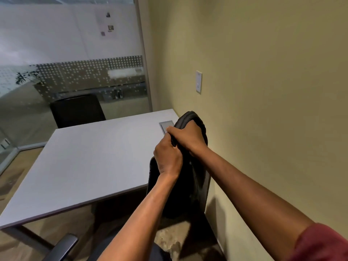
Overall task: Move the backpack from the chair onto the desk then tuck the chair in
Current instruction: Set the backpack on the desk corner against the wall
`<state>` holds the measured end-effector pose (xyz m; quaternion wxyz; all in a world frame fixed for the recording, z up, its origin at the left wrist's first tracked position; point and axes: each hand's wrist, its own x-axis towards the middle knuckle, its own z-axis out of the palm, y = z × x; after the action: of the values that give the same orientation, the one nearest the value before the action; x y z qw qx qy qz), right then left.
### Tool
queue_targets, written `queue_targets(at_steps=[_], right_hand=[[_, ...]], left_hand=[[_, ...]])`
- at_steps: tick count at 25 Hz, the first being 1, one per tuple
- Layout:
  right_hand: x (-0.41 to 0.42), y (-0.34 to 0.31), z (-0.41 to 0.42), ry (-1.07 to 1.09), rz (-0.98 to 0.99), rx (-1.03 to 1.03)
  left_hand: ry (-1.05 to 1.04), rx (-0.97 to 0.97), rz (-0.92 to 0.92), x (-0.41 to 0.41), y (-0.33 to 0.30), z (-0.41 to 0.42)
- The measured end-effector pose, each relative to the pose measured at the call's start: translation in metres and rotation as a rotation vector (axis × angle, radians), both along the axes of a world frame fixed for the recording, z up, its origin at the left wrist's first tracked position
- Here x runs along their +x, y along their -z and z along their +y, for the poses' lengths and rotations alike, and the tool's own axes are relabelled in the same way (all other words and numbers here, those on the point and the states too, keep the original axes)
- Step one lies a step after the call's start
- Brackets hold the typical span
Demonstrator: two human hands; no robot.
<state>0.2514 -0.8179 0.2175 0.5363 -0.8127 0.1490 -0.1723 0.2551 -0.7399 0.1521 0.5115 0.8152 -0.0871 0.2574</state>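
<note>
A black backpack (190, 185) hangs in the air at the near right corner of the grey desk (90, 162), lifted above the floor and close to the wall. My left hand (168, 159) and my right hand (186, 137) both grip its top, the right one higher. The bag's lower part hangs below the desk's edge. Directly below me is the chair: its grey armrest (64, 245) and a bit of dark seat (131, 249) show at the bottom of the view.
A yellow wall (263, 91) with a white switch plate (198, 81) runs along the right. A second black chair (77, 110) stands behind the desk's far side, before a glass partition (75, 53). A grey cable hatch (165, 126) is set in the desk top.
</note>
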Motion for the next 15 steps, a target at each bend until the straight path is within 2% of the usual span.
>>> queue_targets(at_steps=[3, 5, 7, 10, 12, 15], right_hand=[[0.056, -0.016, -0.009, 0.077, -0.047, -0.042], [0.099, -0.028, -0.024, 0.092, -0.075, -0.085], [0.140, -0.039, -0.043, 0.103, -0.079, -0.115], [0.197, -0.044, -0.070, 0.076, -0.065, -0.189], [0.235, -0.043, -0.086, 0.026, -0.081, -0.236], [0.291, -0.037, -0.113, -0.040, -0.097, -0.254]], left_hand=[[0.008, -0.006, -0.040, 0.044, -0.019, -0.016], [0.133, 0.005, -0.045, 0.079, -0.031, -0.024], [0.291, 0.123, 0.010, 0.115, -0.034, -0.028], [0.385, 0.316, 0.094, 0.165, -0.029, -0.037], [0.384, 0.304, 0.100, 0.196, -0.019, -0.048], [0.264, 0.310, 0.109, 0.233, 0.006, -0.064]])
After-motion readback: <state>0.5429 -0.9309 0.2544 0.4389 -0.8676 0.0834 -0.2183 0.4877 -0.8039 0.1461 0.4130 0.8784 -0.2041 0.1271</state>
